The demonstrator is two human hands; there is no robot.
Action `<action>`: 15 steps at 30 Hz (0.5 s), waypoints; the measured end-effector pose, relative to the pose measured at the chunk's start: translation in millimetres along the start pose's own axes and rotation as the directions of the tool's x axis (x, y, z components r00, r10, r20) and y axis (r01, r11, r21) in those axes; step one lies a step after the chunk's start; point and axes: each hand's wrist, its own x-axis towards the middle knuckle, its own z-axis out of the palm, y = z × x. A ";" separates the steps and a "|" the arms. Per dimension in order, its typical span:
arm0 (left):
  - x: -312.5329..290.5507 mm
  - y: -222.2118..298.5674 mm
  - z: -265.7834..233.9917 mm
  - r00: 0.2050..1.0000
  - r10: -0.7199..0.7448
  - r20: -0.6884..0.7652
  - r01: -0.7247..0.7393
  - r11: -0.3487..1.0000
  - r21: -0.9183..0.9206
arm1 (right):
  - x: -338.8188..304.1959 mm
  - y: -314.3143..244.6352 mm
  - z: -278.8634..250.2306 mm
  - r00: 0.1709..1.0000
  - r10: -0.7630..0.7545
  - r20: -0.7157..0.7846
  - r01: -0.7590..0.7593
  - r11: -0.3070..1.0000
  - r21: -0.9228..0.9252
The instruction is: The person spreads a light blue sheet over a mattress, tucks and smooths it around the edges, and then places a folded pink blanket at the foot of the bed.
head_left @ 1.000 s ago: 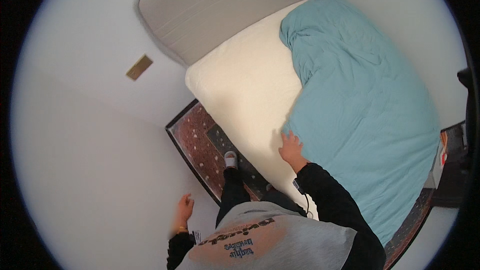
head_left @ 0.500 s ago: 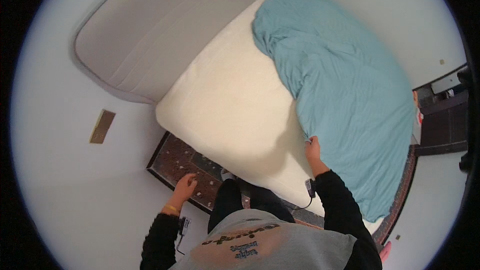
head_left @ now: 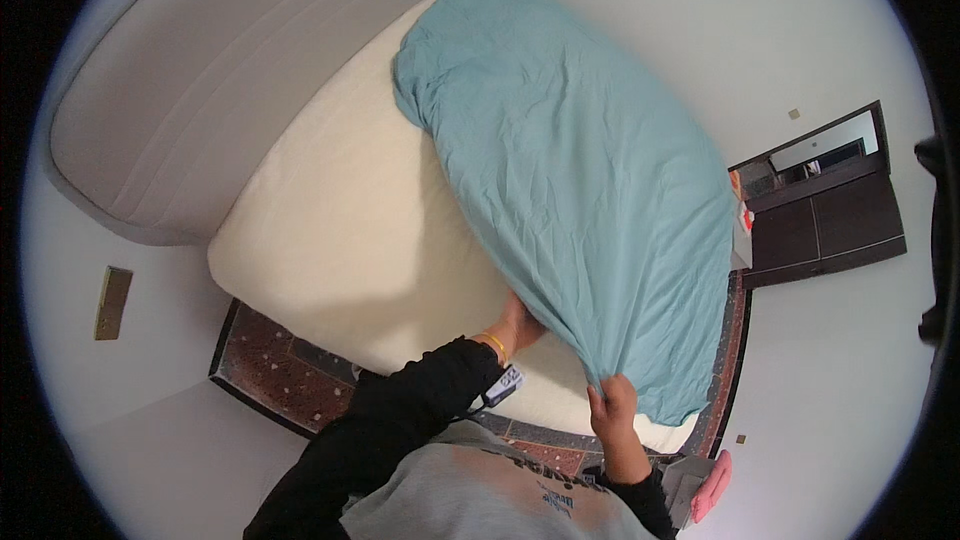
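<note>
A teal bed sheet [head_left: 590, 180] covers the right part of a cream mattress [head_left: 330, 210], its near edge pulled into tight folds. My right hand [head_left: 615, 408] is closed on the gathered corner of the sheet, above the mattress's near side. To the left of it, my left hand [head_left: 518, 328] reaches across to the sheet's edge. Its fingers are partly hidden by the cloth, so their grip does not show. The left forearm crosses in front of my body.
A grey padded headboard [head_left: 190, 90] stands along the left of the mattress, against the wall. Dark speckled floor [head_left: 290, 365] runs along the near side. A dark cabinet [head_left: 830, 230] stands at the right, and a pink item [head_left: 711, 490] lies at the lower right.
My right hand has pulled the sheet's edge toward me. The left hand has come from beside the mattress to the sheet. The view has shifted right.
</note>
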 end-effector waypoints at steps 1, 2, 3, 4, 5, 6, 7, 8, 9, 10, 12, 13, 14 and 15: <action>11.1 10.6 9.2 0.992 0.118 0.040 -0.112 0.986 -0.125 | -7.8 4.7 -6.7 1.000 0.005 -0.017 -0.005 1.000 -0.010; 19.1 27.8 14.5 0.953 0.302 0.010 -0.300 0.948 -0.104 | -16.0 9.4 -11.4 0.999 0.015 -0.038 -0.016 1.000 -0.016; 22.5 48.4 15.5 0.869 0.494 0.026 -0.492 0.868 -0.057 | -25.0 13.8 -14.6 0.995 -0.003 -0.105 0.002 1.000 -0.015; 23.7 71.5 15.8 0.816 0.577 0.023 -0.577 0.816 -0.030 | -34.2 19.5 -19.3 0.984 -0.021 -0.176 0.019 1.000 -0.013; 22.6 95.3 14.2 0.750 0.660 0.044 -0.661 0.750 0.024 | -43.8 25.2 -24.3 0.969 -0.040 -0.245 0.038 0.999 -0.012; 19.9 120.1 11.8 0.785 0.619 -0.029 -0.616 0.775 -0.141 | -53.8 30.8 -30.0 0.968 0.051 -0.247 -0.049 0.999 0.016; 16.3 146.8 9.1 0.828 0.553 -0.086 -0.551 0.777 -0.303 | -62.6 36.7 -36.5 0.959 0.140 -0.246 -0.132 0.990 0.048; 11.4 173.3 4.8 0.793 0.591 0.146 -0.520 0.782 -0.343 | -70.1 41.8 -41.1 0.944 0.197 -0.265 -0.176 0.979 0.102; 6.8 195.3 -1.2 0.702 0.598 0.386 -0.472 0.797 -0.378 | -76.3 46.2 -45.3 0.932 0.265 -0.249 -0.247 0.964 0.101; 5.3 206.3 -9.4 0.556 0.576 0.599 -0.419 0.817 -0.396 | -80.0 49.4 -47.8 0.915 0.301 -0.270 -0.272 0.952 0.140; 5.1 197.4 -35.6 0.736 0.608 0.299 -0.529 0.791 -0.307 | -80.8 52.9 -51.4 0.916 0.336 -0.218 -0.326 0.942 0.084; 4.2 182.3 -52.6 0.755 0.628 0.187 -0.584 0.774 -0.245 | -77.8 53.0 -52.7 0.915 0.337 -0.224 -0.331 0.941 0.065; 0.9 149.3 -74.0 0.646 0.714 0.269 -0.724 0.462 0.513 | -72.8 51.1 -52.7 0.913 0.334 -0.234 -0.333 0.942 0.047; -3.8 117.5 -91.9 0.546 0.724 0.422 -0.486 -0.136 0.863 | -64.8 49.5 -53.7 0.940 0.269 -0.211 -0.257 0.963 0.081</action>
